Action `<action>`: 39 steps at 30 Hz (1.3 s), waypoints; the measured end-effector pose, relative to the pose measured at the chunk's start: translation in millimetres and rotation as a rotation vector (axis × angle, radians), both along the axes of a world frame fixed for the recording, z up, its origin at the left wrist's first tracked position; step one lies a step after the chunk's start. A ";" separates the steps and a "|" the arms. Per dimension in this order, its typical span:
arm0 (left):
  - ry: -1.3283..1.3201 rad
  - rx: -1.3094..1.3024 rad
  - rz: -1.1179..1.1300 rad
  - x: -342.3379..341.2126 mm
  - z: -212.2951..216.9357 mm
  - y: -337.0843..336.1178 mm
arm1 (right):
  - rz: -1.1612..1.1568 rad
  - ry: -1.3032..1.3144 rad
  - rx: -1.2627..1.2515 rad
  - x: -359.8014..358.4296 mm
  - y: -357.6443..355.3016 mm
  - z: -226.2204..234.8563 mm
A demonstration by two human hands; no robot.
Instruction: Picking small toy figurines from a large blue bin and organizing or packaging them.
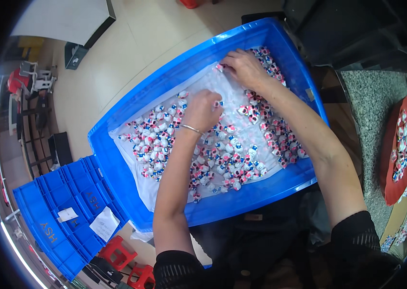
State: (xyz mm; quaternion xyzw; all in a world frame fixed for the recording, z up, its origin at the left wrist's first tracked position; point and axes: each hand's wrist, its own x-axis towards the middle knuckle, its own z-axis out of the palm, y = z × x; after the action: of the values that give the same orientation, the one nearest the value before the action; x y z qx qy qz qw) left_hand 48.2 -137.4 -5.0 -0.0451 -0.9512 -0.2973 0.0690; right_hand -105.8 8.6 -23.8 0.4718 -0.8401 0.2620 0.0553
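A large blue plastic bin point(116, 176) stands before me, lined with a thin white sheet point(143, 190). Many small white figurines point(155, 139) with pink and blue parts lie on the sheet, most densely at the left and front. More figurines point(280, 139) with pink and dark parts fill the right side. Above the middle, my left hand point(202, 111), with a bangle at its wrist, is closed around a small figurine point(219, 104). Near the far wall, my right hand point(245, 68) is closed, its fingertips on another small figurine point(219, 67); its grip is partly hidden.
Folded or stacked blue crates point(59, 212) with paper slips sit at the left, near red stools point(117, 253). On the right, a speckled grey surface point(369, 115) bears a red tray point(393, 178) of similar figurines. A white table point(68, 19) stands far left.
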 end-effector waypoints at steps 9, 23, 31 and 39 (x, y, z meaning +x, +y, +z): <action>-0.098 0.261 0.251 -39.4 -9.0 18.7 | -0.037 -0.166 -0.129 15.6 48.2 15.6; 0.080 0.225 0.336 -19.2 -14.7 -6.3 | 0.000 -0.025 0.074 22.8 32.6 0.0; -0.299 -0.173 0.048 28.1 12.2 -8.1 | -0.058 -0.110 0.012 39.6 53.7 19.2; -0.377 -0.354 0.041 26.1 17.6 0.6 | -0.032 -0.207 -0.044 55.2 77.7 18.6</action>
State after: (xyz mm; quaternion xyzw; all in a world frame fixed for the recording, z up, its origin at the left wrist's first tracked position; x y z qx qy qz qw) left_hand 74.3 -136.7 12.6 0.0190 -0.9852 -0.1279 -0.1126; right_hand -50.6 86.3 -5.3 0.4275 -0.8427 0.3269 -0.0174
